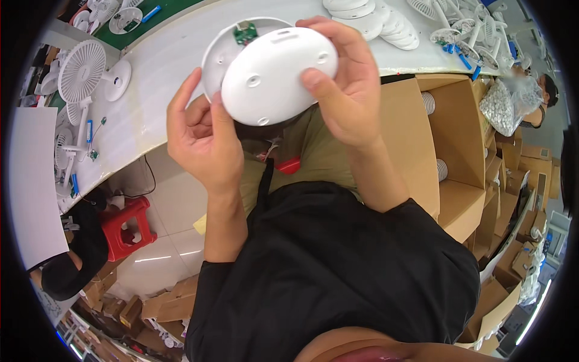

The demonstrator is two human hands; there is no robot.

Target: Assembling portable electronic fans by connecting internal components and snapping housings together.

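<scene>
My left hand (202,136) and my right hand (344,84) hold two round white plastic parts between them, above my lap. The front one is an oval white base cover (274,75) with small screw holes, its underside toward me. Behind it sits a round white shell (220,51) with a small green circuit board (245,32) showing at its top edge. My right thumb presses on the cover's right side; my left fingers grip the shell's left rim. Thin wires (271,148) hang below the parts.
A long white workbench (151,90) runs across the top. On it stand small white desk fans (81,72) at left, stacked white discs (374,18) and fan parts (464,27) at right. Open cardboard boxes (458,139) are at right, a red stool (123,226) at left, other people at both edges.
</scene>
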